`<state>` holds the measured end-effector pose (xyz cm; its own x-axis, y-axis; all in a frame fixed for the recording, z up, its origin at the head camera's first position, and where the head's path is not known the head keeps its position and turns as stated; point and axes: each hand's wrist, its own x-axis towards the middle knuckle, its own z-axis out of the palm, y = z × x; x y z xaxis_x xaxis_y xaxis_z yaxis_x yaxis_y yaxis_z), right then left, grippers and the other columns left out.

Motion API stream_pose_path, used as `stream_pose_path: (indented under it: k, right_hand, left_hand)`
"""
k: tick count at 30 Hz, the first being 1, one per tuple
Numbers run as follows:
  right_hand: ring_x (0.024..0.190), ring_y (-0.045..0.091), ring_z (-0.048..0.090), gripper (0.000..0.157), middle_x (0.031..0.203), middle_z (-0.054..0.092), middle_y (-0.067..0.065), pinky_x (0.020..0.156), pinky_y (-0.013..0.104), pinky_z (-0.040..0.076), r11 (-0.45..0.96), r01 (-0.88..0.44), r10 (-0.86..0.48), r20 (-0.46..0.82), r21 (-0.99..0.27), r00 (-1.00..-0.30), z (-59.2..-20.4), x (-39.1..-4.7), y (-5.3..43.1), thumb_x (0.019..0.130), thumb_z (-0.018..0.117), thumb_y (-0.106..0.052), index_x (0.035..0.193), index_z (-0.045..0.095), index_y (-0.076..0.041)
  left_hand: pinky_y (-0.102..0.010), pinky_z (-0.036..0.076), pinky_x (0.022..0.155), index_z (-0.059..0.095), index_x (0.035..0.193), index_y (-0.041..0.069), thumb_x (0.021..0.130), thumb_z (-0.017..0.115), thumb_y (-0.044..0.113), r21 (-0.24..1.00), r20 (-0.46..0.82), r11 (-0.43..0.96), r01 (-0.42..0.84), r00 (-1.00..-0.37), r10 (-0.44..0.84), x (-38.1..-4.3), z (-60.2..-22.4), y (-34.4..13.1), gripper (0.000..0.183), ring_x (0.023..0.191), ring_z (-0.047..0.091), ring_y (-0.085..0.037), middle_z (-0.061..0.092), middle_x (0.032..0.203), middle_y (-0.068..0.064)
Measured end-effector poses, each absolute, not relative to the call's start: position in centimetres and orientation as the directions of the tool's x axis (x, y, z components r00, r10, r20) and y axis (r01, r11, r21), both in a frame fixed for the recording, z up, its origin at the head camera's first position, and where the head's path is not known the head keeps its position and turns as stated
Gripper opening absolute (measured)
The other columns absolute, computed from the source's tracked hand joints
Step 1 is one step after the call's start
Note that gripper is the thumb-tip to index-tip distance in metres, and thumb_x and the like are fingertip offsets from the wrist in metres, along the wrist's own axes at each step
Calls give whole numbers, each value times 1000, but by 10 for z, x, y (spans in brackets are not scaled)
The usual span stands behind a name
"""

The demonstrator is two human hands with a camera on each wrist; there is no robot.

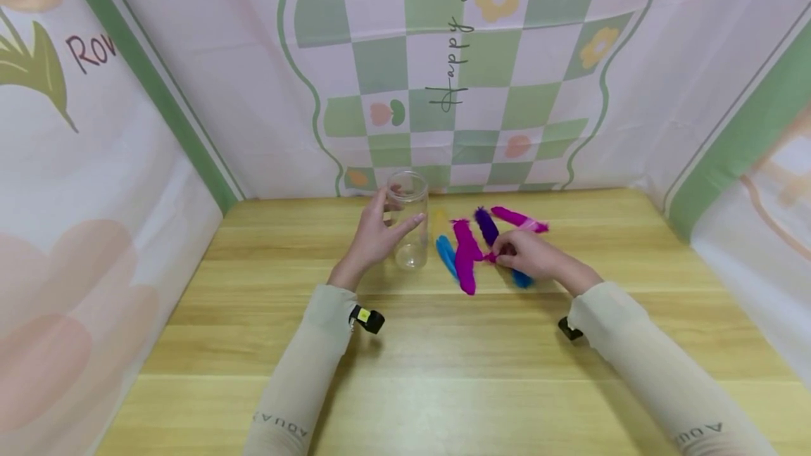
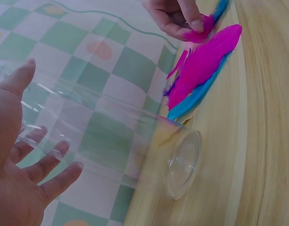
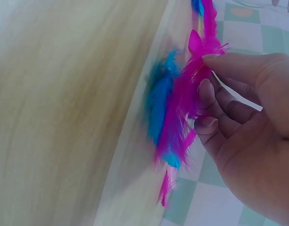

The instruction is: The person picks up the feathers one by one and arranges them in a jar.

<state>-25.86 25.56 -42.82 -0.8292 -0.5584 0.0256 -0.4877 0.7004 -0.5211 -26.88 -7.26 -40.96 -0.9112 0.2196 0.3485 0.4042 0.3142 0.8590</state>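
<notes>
While the left hand (image 1: pixel 374 234) spans the jar (image 1: pixel 412 248) in a wide grip, thumb on the near side and fingers round the far side, the right hand (image 1: pixel 531 253) holds a small pink feather (image 2: pixel 203 33) in a narrow fingertip pinch. Jar stands upright on the table (image 1: pixel 431 371), left of the feathers; none seen inside. Wide span probably suits the smooth, round form and guards against tipping; how firmly the fingers press is hard to judge through the clear wall. Pinched piece sits among the others: big pink feather (image 1: pixel 465 252) just beside it, blue feather (image 1: pixel 446 257) between that and the jar, purple feather (image 1: pixel 485 224) beyond the fingertips. Fine pinch likely chosen because feathers are light and lie close together. Whether the pinched piece clears the table, cannot tell.
</notes>
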Motion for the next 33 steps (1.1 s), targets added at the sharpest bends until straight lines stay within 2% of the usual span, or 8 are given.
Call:
stream_pose_path:
  k: [6, 12, 16, 20, 23, 30, 33]
  right_hand:
    - [82, 17, 65, 3, 89, 72, 6, 74, 36, 56, 675, -493, -538, 91, -549, -838, -423, -261, 258, 95, 69, 1, 96, 72, 2]
    - [86, 23, 66, 5, 93, 73, 9, 79, 39, 56, 680, -440, -471, 112, -587, -875, -420, -265, 259, 95, 71, -2, 98, 71, 2]
    - [90, 26, 66, 8, 97, 72, 13, 79, 33, 54, 673, -381, -403, 119, -634, -908, -418, -265, 259, 95, 71, -3, 100, 71, 2]
    - [93, 26, 67, 13, 101, 72, 17, 78, 22, 54, 627, -329, -347, 125, -706, -929, -417, -264, 260, 95, 71, -3, 105, 71, 4]
    - [94, 21, 67, 19, 105, 71, 20, 77, 19, 54, 595, -279, -308, 106, -754, -945, -417, -264, 261, 96, 70, -4, 112, 69, 7]
    - [89, 11, 68, 26, 109, 68, 23, 77, 31, 61, 545, -196, -257, 60, -815, -965, -413, -264, 262, 99, 67, -8, 119, 64, 8]
    - [88, 9, 68, 27, 109, 68, 23, 78, 33, 61, 547, -183, -243, 54, -817, -968, -410, -263, 262, 100, 68, -10, 119, 65, 7]
  left_hand:
    - [-56, 51, 102, 42, 148, 12, 93, 77, 40, 867, 347, 295, 403, -911, 223, -268, -408, -73, 71, 121, 56, -28, 55, 136, -9]
    - [-54, 49, 104, 40, 150, 10, 93, 75, 42, 873, 330, 294, 389, -915, 231, -269, -407, -74, 74, 124, 55, -28, 53, 139, -9]
    - [-57, 48, 105, 38, 151, 6, 94, 75, 41, 876, 324, 292, 385, -916, 234, -269, -407, -74, 77, 125, 54, -30, 52, 140, -10]
    - [-59, 47, 105, 39, 150, 10, 94, 75, 42, 880, 319, 290, 377, -919, 231, -268, -408, -74, 74, 125, 54, -30, 52, 140, -10]
    - [-60, 47, 105, 39, 150, 13, 93, 75, 43, 884, 308, 288, 367, -923, 231, -267, -409, -74, 74, 126, 54, -30, 51, 142, -10]
    - [-58, 46, 106, 37, 152, 9, 94, 74, 41, 881, 315, 287, 375, -920, 235, -266, -408, -75, 77, 126, 53, -29, 50, 143, -9]
    - [-57, 46, 107, 37, 152, 7, 94, 75, 40, 879, 319, 289, 379, -918, 235, -266, -409, -75, 77, 126, 53, -29, 51, 142, -9]
